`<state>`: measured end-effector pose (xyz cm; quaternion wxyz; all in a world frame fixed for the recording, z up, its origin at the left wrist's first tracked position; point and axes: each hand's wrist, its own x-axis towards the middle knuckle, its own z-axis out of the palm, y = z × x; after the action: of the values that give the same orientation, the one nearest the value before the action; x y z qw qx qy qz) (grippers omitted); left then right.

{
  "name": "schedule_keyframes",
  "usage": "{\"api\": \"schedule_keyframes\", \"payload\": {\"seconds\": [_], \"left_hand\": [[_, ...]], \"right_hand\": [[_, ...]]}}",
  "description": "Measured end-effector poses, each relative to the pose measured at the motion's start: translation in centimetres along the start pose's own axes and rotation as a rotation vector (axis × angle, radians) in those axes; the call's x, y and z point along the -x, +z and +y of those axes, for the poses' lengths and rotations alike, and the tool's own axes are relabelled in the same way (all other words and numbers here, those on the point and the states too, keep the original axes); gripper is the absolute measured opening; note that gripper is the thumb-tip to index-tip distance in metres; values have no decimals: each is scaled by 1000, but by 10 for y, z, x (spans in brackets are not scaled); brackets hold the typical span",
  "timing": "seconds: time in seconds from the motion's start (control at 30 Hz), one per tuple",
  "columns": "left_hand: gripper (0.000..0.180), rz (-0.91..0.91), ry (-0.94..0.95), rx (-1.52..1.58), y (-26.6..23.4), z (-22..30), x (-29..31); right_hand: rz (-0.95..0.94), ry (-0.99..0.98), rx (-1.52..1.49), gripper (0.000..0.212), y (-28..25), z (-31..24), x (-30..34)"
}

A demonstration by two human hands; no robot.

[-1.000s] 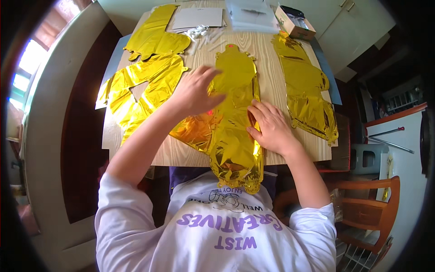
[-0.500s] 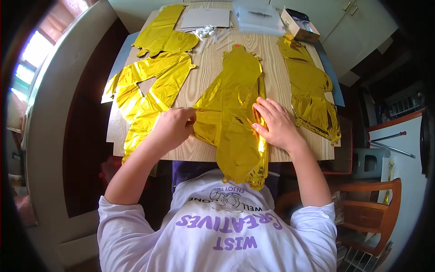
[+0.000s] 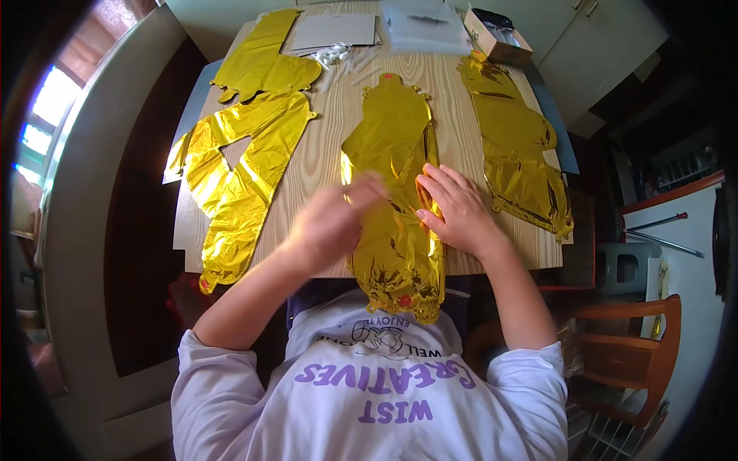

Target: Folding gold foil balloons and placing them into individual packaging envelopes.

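Observation:
A shiny gold foil balloon (image 3: 388,127), flat and uninflated, lies lengthwise in front of me, its near end hanging past the table's edge. Its left side is now folded over the middle, making a narrow strip. My right hand (image 3: 457,211) rests on the balloon's right edge with fingers stretched out and thumb apart. Over the left part of the same balloon is my left hand (image 3: 334,219), smeared by motion, so its fingers do not show clearly.
More flat gold foil balloons lie around: one at left (image 3: 257,165), one at far left (image 3: 265,65), one at right (image 3: 515,142). At the back are grey-white sheets (image 3: 334,31), white clips or cords (image 3: 334,54), clear plastic bags (image 3: 423,31) and a cardboard box (image 3: 519,52).
My left hand has moved right, and the balloon's left flap has come over onto its middle. My right hand has stayed on the right edge.

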<state>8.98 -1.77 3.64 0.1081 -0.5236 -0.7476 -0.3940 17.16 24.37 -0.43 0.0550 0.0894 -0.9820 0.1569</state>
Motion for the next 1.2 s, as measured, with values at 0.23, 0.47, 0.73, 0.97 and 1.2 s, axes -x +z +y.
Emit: {"api": "schedule_keyframes", "payload": {"seconds": [0.23,0.47,0.73,0.97,1.2], "left_hand": [[53,-227,-267,-290,12,-42,44],[61,-326,-144,-285,38,-25,24],[60,-440,-53,-121,26,-29,3],[52,-298,-71,-100,4,-77,8],[53,-326,-52,-234,13,-73,14]], "right_hand": [[5,-13,-6,59,0,0,1],[3,-33,-10,59,-3,1,1],[13,-28,-3,57,-6,0,0],[74,-47,-59,51,-4,3,0],[219,-261,29,40,-16,-44,-1]]}}
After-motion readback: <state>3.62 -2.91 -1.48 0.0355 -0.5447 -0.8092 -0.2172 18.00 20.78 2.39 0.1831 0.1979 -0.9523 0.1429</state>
